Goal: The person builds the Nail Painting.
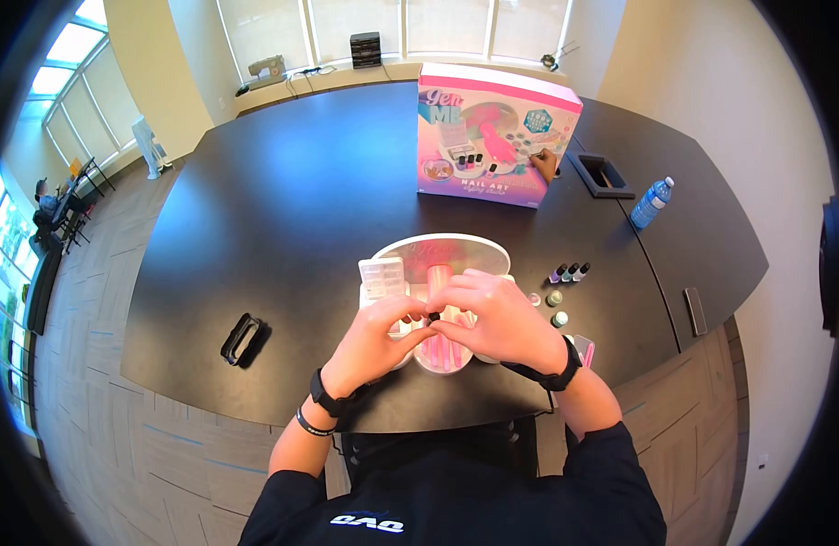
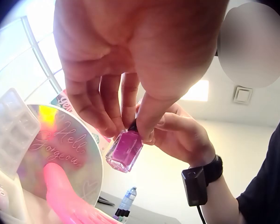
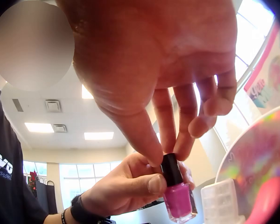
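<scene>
Both hands meet over a white nail-art station, holding a small glass bottle of magenta nail polish [image 2: 126, 151] between them. My right hand [image 1: 494, 314] pinches its black cap [image 3: 171, 169] between thumb and fingers. Lower down, my left hand [image 1: 376, 332] grips the bottle near its neck, thumb at the front in the right wrist view. The cap sits on the bottle, which points downward from the fingers. Just below stands a pink model hand [image 2: 67, 198] with its fingers spread toward the person. Behind it rises an oval mirror [image 2: 86, 158] lettered "Hello Gorgeous".
A white compartment tray [image 1: 383, 275] stands upright at the station's left. Several polish bottles [image 1: 569, 272] and small round pots [image 1: 554, 298] lie to the right. Farther back are a nail art box [image 1: 483, 173] and a water bottle [image 1: 652, 202]. A black strap-like object [image 1: 244, 340] lies left.
</scene>
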The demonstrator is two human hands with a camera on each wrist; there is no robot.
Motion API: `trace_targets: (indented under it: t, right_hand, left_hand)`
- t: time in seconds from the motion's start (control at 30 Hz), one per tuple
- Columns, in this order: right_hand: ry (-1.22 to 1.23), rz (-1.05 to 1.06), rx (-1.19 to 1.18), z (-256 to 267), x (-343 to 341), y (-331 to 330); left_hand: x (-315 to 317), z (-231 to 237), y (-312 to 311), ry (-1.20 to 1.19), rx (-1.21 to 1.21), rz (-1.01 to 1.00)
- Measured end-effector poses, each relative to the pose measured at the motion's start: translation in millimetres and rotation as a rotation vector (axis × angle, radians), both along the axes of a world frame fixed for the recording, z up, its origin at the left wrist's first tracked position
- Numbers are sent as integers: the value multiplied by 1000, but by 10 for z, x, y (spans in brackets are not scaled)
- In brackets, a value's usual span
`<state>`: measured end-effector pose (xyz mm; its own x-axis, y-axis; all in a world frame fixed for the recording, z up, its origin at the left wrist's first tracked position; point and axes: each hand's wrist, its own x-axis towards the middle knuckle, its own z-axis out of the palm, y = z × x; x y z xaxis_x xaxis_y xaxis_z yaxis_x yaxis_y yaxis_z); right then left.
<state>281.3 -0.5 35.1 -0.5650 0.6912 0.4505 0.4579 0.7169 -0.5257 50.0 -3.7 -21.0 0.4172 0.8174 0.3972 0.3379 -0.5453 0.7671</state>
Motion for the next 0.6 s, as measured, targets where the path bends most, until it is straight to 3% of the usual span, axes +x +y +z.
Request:
trace_targets:
  t: [0.23,0.6]
  right_hand:
    - [-23,-98,20,-59,91,20]
    - [-58,-190,-72,-92,375,-9]
  left_hand:
    - [-150,-36,28,-8,-17,32]
    - [-481,-239,80,185,5,56]
